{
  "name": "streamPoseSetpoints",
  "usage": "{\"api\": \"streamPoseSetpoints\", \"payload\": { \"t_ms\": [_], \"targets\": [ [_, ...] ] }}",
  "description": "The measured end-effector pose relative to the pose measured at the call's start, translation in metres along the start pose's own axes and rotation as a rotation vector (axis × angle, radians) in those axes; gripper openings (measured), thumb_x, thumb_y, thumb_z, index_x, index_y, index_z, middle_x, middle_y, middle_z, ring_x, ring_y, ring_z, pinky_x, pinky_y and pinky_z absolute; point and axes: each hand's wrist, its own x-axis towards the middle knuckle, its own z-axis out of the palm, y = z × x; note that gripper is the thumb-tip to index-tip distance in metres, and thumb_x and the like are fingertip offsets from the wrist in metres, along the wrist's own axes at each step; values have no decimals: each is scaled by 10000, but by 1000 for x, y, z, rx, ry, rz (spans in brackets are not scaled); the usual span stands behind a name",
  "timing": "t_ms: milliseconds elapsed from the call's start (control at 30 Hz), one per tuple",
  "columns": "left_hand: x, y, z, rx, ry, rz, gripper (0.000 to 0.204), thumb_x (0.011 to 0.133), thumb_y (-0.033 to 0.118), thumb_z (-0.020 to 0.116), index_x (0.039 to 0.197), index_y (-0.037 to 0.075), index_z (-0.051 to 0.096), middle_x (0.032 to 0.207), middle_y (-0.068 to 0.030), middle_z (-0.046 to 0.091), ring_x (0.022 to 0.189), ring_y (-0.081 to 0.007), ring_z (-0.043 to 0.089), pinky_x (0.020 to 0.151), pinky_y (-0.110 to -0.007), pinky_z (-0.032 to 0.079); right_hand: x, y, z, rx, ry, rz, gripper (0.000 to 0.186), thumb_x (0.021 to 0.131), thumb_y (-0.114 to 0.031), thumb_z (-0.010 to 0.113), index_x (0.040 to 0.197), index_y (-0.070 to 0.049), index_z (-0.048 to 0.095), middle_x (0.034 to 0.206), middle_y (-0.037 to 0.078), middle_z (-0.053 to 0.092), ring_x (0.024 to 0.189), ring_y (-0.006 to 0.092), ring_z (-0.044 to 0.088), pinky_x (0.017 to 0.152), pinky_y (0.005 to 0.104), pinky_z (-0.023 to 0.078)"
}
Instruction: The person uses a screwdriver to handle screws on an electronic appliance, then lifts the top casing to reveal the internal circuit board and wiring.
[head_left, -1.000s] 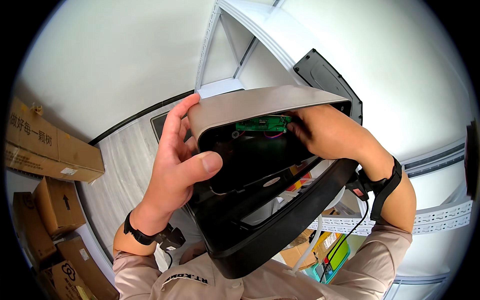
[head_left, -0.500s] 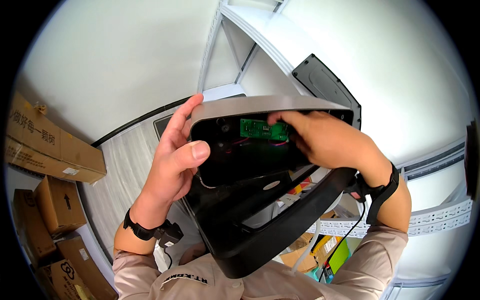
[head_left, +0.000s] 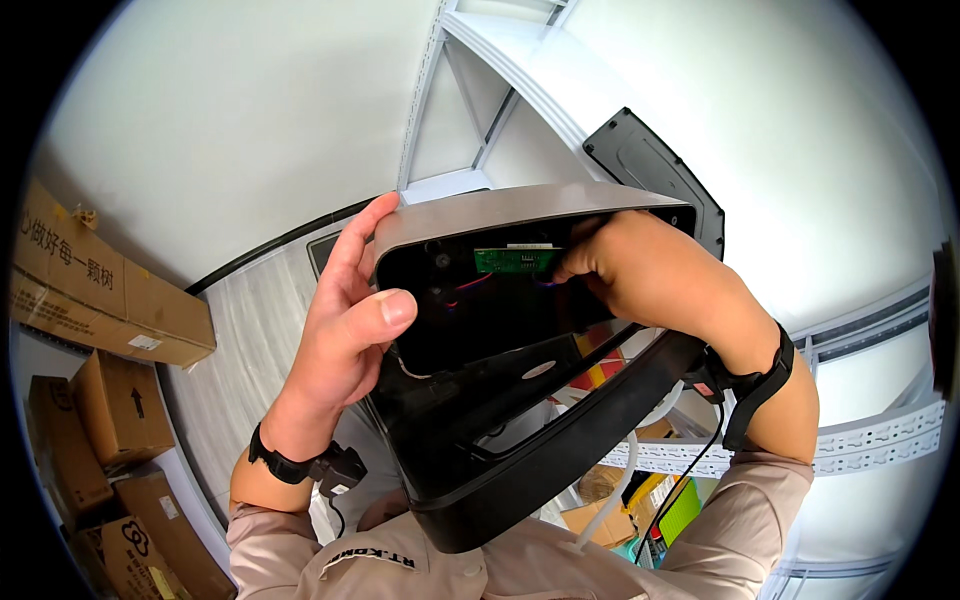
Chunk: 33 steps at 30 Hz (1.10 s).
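Observation:
A grey-and-black open housing (head_left: 530, 203) is tilted up in front of me, its dark inside facing me. My left hand (head_left: 345, 320) grips its left end, the thumb over the rim and the fingers behind. Reaching into the right side of the opening, my right hand (head_left: 650, 272) has its fingertips closed on the right end of a green circuit board (head_left: 505, 262). Thin red and purple wires (head_left: 468, 285) run below the board. Below the housing extends a black frame-like base (head_left: 560, 475) with an opening in it. Some right fingers are hidden inside.
A black cover panel (head_left: 655, 165) lies on the white surface beyond my right hand. Cardboard boxes (head_left: 110, 280) stand at the left. Beneath the base, a white cable (head_left: 610, 500) hangs past assorted items, including a green one (head_left: 680, 515). White perforated shelving (head_left: 880, 440) is at the right.
The green board has tilted so its face looks narrower, and a pale connector shows on its upper edge. My right fingers have shifted slightly down along its right end. My left hand keeps its grip.

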Motion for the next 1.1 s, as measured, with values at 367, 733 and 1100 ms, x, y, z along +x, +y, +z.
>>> {"api": "streamPoseSetpoints", "payload": {
  "t_ms": [367, 733, 1100],
  "targets": [
    [-4, 7, 11, 57, -10, 47, 1055, 767, 246, 793, 1630, 28, 226, 1514, -170, 448, 1353, -252, 529, 1102, -341, 447, 0, -17, -2, -414, 82, -118, 231, 811, -39, 670, 1006, -88, 785, 912, 100, 728, 826, 320, 734, 680, 400, 608],
    [2, 0, -2, -14, -47, -2, 966, 808, 203, 755, 1622, 38, 261, 1455, -132, 507, 1059, -129, 592, 825, -236, 495, -3, -22, -4, -350, 19, -143, 323, 741, -8, 736, 1055, -81, 731, 955, 92, 697, 849, 318, 735, 689, 404, 614],
    [7, -1, 1, -26, -38, -15, 920, 826, 211, 741, 1608, 41, 288, 1391, -100, 549, 852, -58, 536, 654, -185, 427, -5, -22, -6, -346, 0, -165, 218, 790, -16, 688, 989, -62, 765, 884, 106, 716, 812, 316, 737, 661, 411, 610]
  ]
}}
